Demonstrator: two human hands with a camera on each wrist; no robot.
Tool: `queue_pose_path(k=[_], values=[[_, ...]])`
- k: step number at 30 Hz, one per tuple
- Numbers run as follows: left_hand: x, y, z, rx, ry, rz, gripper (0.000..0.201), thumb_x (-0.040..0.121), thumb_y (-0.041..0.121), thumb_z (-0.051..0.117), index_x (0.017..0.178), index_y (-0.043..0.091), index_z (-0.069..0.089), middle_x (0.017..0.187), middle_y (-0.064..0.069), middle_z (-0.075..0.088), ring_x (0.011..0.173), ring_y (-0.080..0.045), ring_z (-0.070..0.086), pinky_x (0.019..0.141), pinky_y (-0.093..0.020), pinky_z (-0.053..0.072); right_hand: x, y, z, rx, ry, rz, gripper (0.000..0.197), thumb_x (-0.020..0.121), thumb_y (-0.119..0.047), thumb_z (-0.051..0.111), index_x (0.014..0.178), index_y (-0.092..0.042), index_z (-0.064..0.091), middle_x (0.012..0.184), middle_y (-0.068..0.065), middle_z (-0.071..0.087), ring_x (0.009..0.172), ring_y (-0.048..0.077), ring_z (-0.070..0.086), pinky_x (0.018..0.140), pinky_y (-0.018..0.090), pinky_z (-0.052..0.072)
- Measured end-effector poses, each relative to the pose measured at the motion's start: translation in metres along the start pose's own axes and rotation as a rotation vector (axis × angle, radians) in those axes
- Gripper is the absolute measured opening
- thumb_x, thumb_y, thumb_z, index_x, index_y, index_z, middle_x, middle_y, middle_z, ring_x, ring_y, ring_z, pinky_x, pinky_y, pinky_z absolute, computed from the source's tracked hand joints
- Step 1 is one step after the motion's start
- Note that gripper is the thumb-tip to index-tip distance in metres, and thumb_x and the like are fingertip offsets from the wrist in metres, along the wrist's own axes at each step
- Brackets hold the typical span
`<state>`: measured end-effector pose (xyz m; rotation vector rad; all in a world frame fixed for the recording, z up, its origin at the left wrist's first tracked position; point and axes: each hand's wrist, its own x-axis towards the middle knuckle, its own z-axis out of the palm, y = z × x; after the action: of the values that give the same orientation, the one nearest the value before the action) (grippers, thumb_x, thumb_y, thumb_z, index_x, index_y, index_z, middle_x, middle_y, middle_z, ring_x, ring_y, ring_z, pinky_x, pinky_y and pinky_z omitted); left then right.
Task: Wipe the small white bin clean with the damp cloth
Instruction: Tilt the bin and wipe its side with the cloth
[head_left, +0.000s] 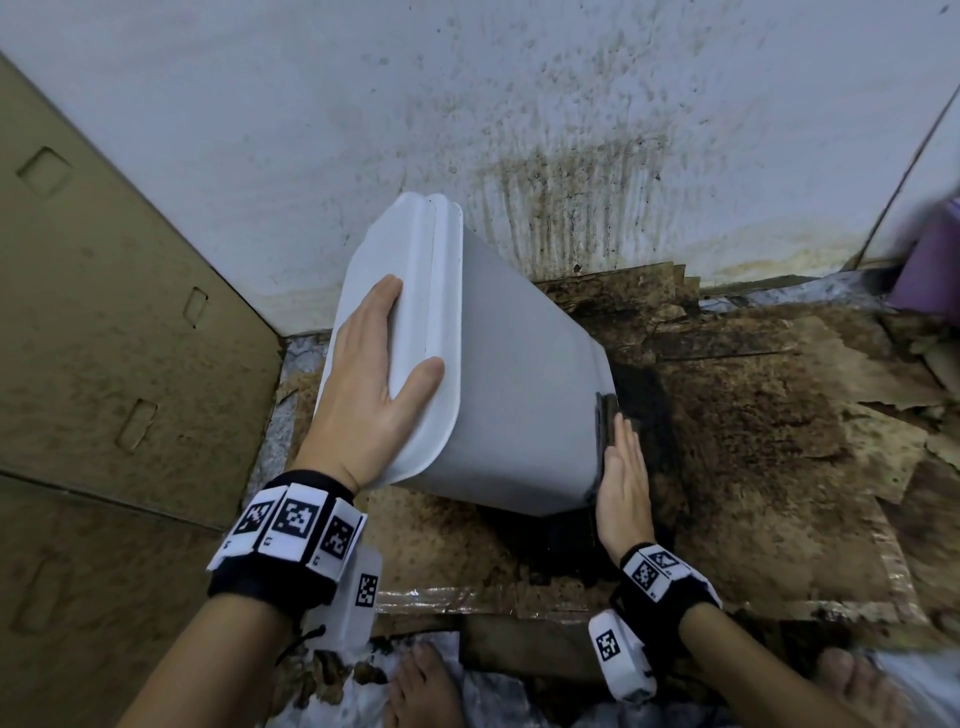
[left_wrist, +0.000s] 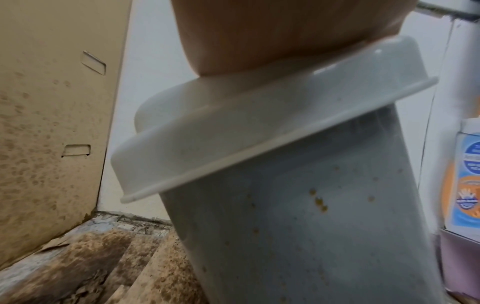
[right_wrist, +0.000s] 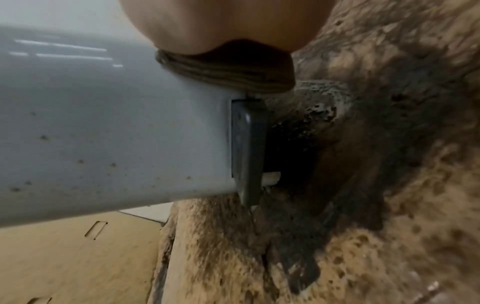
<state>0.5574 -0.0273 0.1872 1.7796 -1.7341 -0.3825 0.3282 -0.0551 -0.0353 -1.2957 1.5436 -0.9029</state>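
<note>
The small white bin (head_left: 519, 389) is tipped over to the left, with its lid (head_left: 415, 312) uppermost. My left hand (head_left: 374, 384) lies on the lid, thumb and forefinger wrapped over its rim, holding the bin tilted. Brown spots (left_wrist: 318, 202) dot the bin's side (left_wrist: 311, 226). At the base my right hand (head_left: 623, 467) is flat with straight fingers, pressing a folded, dirty cloth (right_wrist: 226, 72) against the bin's bottom edge (right_wrist: 103, 123). The dark foot pedal (right_wrist: 249, 144) sticks out just beyond the cloth.
A stained cardboard box (head_left: 104, 312) stands close on the left. The white wall (head_left: 571, 156) behind is spattered brown. Wet, dirty cardboard (head_left: 753, 415) covers the floor. A purple container (head_left: 930, 265) and a bottle (left_wrist: 467, 174) stand at the right. My bare feet (head_left: 426, 686) are below.
</note>
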Motion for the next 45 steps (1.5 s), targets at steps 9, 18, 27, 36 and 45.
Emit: queue_pose_path(k=[9,18,27,36,45], values=[[0.001,0.003,0.002,0.018,0.003,0.009,0.087,0.087,0.059,0.040,0.159,0.015,0.021,0.165,0.002,0.023,0.150,-0.011,0.019,0.122,-0.031,0.015,-0.012,-0.071,0.019,0.023,-0.020,-0.016,0.068,0.094,-0.038,0.013,0.160,-0.024,0.014,0.167,-0.009,0.008,0.152,0.002,0.002,0.124,0.028,0.000],[0.003,0.003,0.004,0.068,0.013,0.024,0.086,0.089,0.060,0.039,0.160,0.015,0.019,0.166,0.003,0.021,0.151,-0.009,0.017,0.112,-0.003,0.005,-0.034,-0.161,0.022,0.065,-0.264,-0.284,0.054,0.108,-0.030,0.019,0.160,-0.029,0.004,0.167,-0.013,0.001,0.151,-0.002,-0.004,0.124,0.029,-0.001],[0.002,0.006,0.003,0.027,-0.002,0.012,0.087,0.087,0.060,0.040,0.160,0.017,0.020,0.166,0.005,0.021,0.150,-0.007,0.017,0.117,-0.014,0.010,-0.019,-0.094,0.012,-0.066,-0.099,-0.550,0.056,0.106,-0.037,0.018,0.159,-0.019,0.021,0.166,-0.010,0.018,0.152,0.004,0.013,0.125,0.034,0.014],[0.000,0.002,0.000,-0.010,-0.001,-0.016,0.087,0.086,0.060,0.041,0.159,0.019,0.021,0.164,0.007,0.023,0.148,-0.005,0.019,0.119,-0.027,0.015,-0.008,-0.029,0.002,-0.023,-0.054,-0.183,0.064,0.099,-0.054,0.013,0.158,-0.030,0.017,0.166,-0.015,0.011,0.146,-0.015,0.001,0.126,0.028,0.004],[0.001,0.004,0.001,-0.091,-0.011,-0.080,0.070,0.096,0.047,0.035,0.161,0.025,0.019,0.165,0.014,0.021,0.149,0.002,0.014,0.123,-0.028,0.012,-0.018,-0.067,0.015,0.004,-0.047,-0.062,0.063,0.098,-0.042,0.013,0.159,-0.026,0.013,0.167,-0.009,0.006,0.151,-0.002,0.000,0.124,0.026,-0.003]])
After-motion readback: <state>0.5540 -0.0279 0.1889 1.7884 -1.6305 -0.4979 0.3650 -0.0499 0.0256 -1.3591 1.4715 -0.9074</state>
